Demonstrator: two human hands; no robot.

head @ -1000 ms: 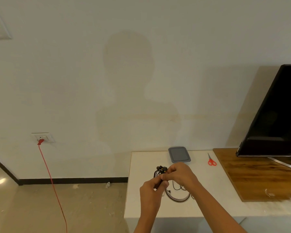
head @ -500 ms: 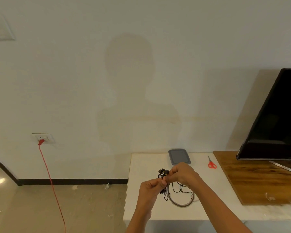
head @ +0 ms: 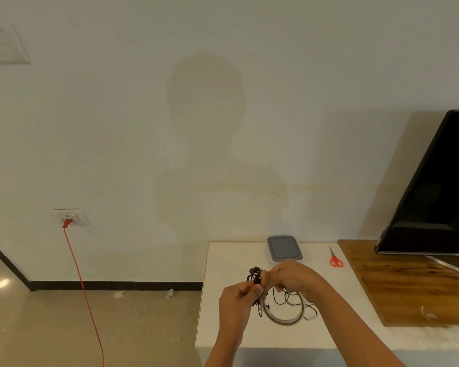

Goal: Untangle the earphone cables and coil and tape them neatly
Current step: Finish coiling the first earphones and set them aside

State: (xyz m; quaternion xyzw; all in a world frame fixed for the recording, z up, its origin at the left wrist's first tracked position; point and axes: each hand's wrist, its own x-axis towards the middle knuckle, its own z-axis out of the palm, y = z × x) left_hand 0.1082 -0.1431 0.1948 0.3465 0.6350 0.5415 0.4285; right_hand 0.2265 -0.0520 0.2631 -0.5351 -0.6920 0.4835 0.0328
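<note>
White bench [head: 231,332] against the wall, left edge over bare floor. Grey tray [head: 284,248] at the back edge, near the wall. Red scissors [head: 335,259] right of the tray, blades pointing to the wall. Tape roll [head: 284,317] flat near the front, loose black cables [head: 289,300] lying in and beside it. Wooden board [head: 403,290] on the right part, just beside the scissors; TV [head: 435,197] stands on the board.

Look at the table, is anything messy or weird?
Yes. The black earphone cables pinched between the left hand and right hand are bunched in a knot, with loose loops straggling over the tape roll. The red scissors lie tidy.
</note>
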